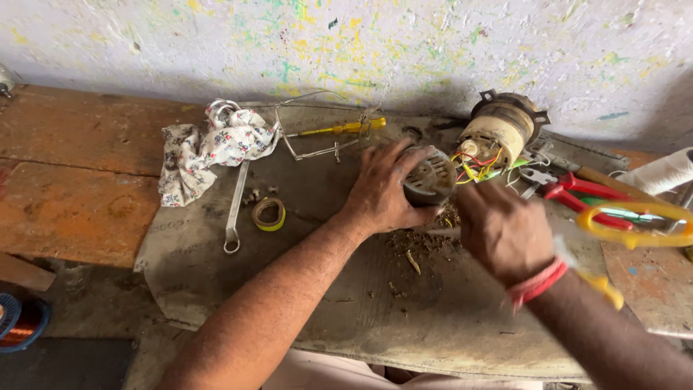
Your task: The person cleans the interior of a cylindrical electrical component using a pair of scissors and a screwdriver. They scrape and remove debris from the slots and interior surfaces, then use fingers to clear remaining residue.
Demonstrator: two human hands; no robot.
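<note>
My left hand (pixel 381 189) grips a grey round slotted motor part (pixel 430 178) and holds it just above the mat. My right hand (pixel 499 230) is closed beside it on the right, fingers curled toward the part; whatever it holds is hidden. A red band is on that wrist. Crumbs of brown debris (pixel 422 244) lie on the mat under the part. A beige motor body (pixel 498 133) with coloured wires stands just behind, tilted.
Grey mat (pixel 303 217) covers an orange-brown bench (pixel 72 166). On it lie a floral cloth (pixel 213 148), spanner (pixel 234 209), yellow tape roll (pixel 268 214), yellow screwdriver (pixel 339 128), wire frame. At right are red pliers (pixel 577 193), yellow-handled scissors (pixel 635 220), white string spool (pixel 660 172).
</note>
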